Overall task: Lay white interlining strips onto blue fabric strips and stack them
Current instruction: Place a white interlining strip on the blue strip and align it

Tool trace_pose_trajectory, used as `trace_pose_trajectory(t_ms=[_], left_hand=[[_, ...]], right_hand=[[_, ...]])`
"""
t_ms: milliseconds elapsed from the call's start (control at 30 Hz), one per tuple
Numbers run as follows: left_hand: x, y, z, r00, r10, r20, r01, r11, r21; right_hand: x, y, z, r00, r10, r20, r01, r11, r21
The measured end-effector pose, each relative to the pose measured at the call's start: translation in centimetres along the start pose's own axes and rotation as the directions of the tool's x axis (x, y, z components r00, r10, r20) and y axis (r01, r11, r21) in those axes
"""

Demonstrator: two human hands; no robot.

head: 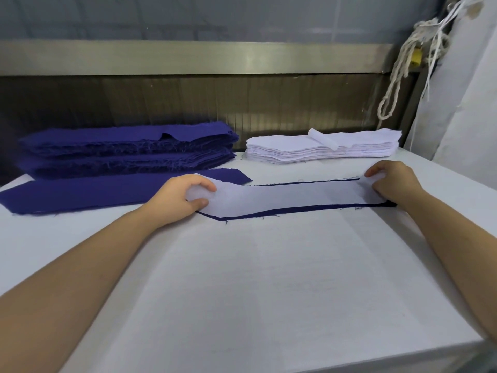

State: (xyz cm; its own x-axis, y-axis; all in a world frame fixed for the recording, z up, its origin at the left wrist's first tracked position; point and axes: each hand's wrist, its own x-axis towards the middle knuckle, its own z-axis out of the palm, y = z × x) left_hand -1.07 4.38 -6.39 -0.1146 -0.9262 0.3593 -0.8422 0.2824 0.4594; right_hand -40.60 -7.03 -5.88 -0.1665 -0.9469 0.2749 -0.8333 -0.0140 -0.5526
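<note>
Our left hand (185, 195) and right hand (390, 184) pinch opposite ends of a long white interlining strip (290, 196); the blue fabric strip (295, 210) beneath shows only its edges.

This is looking like a garment workshop. A deep stack of cut blue fabric strips (129, 149) is sitting at the back left of a wide white-covered worktable (269, 278), frayed edges showing, and a neat stack of white interlining strips (322, 150) is lying beside it. One white interlining strip (290, 196) is resting on a blue strip (295, 210) mid-table. Behind, a long metal rail (188, 57) is running across, and knotted white cords (398, 76) are hanging at the right.
</note>
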Motion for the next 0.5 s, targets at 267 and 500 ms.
trace_pose_trajectory(t_ms=[267,500], left_hand=[[0.11,-0.09,0.10,1.000,-0.015,0.012,0.015,1.000,-0.020],[0.09,-0.03,0.11,1.000,-0.019,0.024,0.019,1.000,-0.001]], right_hand=[[-0.22,-0.13,-0.03,1.000,-0.004,0.000,0.004,1.000,-0.031],[-0.35,-0.33,-0.02,1.000,-0.009,0.004,0.010,0.999,-0.050]])
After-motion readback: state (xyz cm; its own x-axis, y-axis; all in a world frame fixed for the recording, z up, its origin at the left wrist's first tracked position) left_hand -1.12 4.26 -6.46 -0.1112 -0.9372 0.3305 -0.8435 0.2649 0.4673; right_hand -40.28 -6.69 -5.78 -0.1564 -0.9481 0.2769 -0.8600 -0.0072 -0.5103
